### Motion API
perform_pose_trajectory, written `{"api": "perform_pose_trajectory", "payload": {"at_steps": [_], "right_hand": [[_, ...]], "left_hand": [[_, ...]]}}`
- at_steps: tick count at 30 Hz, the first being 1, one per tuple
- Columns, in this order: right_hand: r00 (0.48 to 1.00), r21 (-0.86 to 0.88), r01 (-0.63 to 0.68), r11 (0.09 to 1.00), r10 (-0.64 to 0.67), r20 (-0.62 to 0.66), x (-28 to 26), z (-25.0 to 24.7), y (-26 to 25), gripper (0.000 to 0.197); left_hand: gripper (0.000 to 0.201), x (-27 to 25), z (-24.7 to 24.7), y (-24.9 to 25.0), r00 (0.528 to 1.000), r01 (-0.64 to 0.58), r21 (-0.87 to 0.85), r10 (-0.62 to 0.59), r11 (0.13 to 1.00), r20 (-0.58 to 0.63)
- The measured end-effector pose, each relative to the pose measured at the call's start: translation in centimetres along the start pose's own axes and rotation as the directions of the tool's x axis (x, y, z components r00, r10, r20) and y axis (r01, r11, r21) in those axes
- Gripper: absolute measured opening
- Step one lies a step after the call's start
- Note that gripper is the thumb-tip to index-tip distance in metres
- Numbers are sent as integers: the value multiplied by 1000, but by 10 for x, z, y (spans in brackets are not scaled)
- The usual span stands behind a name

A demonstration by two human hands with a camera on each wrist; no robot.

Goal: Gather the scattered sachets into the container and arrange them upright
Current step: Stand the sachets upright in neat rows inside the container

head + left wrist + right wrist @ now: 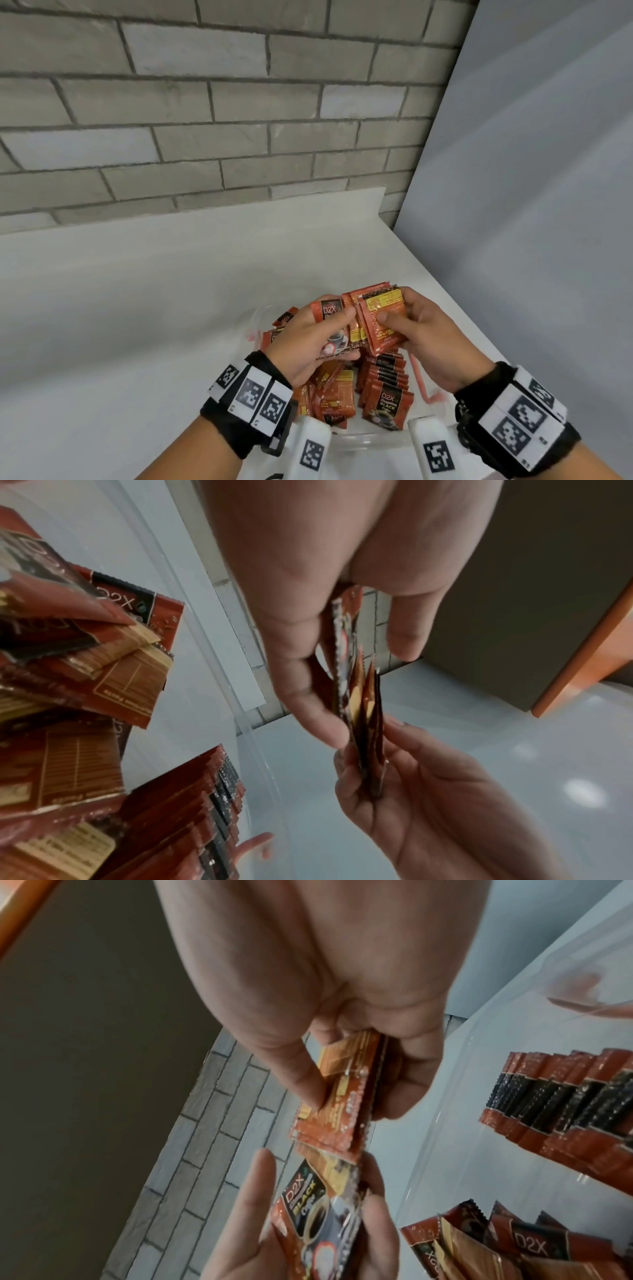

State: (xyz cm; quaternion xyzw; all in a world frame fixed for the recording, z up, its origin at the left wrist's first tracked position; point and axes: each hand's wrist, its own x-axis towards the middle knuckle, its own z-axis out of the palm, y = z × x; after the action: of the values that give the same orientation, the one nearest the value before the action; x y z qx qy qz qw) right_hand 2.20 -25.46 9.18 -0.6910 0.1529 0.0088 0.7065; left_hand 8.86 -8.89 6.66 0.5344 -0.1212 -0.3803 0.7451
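Both hands hold a bundle of orange-red coffee sachets point(368, 320) above a clear plastic container point(368, 440) on the white counter. My left hand point(317, 337) grips the bundle's left side, thumb across a sachet marked D2X. My right hand point(416, 329) pinches the right side, thumb on a yellow-labelled sachet. In the left wrist view the held sachets point(356, 704) show edge-on between both hands. The right wrist view has the same bundle point(339, 1107) pinched by the right thumb and fingers. Inside the container a row of sachets point(385, 385) stands upright at the right. Loose sachets point(330, 390) lie tumbled at the left.
A grey brick wall point(205, 102) rises behind the white counter point(137, 308). A pale panel point(531, 171) closes off the right side. The container has a pink handle or clip point(428, 387) on its right edge.
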Motion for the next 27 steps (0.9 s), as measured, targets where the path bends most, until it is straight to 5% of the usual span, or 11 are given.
{"api": "perform_pose_trajectory", "payload": {"at_steps": [3, 6, 8, 10, 13, 17, 20, 27], "right_hand": [[998, -5, 32, 999, -32, 58, -2, 11, -2, 26], [983, -292, 184, 939, -166, 84, -1, 25, -2, 23], [968, -543, 242, 804, -234, 86, 3, 27, -8, 29], [967, -704, 241, 668, -225, 118, 6, 24, -17, 54], [944, -727, 329, 602, -191, 269, 5, 22, -31, 102], [864, -795, 503, 339, -163, 476, 8, 27, -33, 115], [860, -802, 504, 322, -269, 433, 12, 27, -30, 104], [871, -814, 487, 315, -249, 424, 6, 29, -23, 102]], "left_hand": [[46, -1, 7, 2, 999, -10, -40, 12, 999, 45], [31, 3, 16, 3, 1000, -9, -139, 10, 990, 9], [26, 7, 16, 5, 999, -11, -243, 1, 970, -42], [20, 10, 12, 8, 997, -25, -287, 4, 958, -74], [19, 14, 6, 14, 995, -19, -301, -10, 953, -96], [11, 12, 8, 17, 999, 36, -298, -44, 954, -18], [7, 9, 9, 14, 999, 48, -373, -41, 926, 28], [11, 11, 6, 1, 999, -22, -325, 10, 946, -38]]}}
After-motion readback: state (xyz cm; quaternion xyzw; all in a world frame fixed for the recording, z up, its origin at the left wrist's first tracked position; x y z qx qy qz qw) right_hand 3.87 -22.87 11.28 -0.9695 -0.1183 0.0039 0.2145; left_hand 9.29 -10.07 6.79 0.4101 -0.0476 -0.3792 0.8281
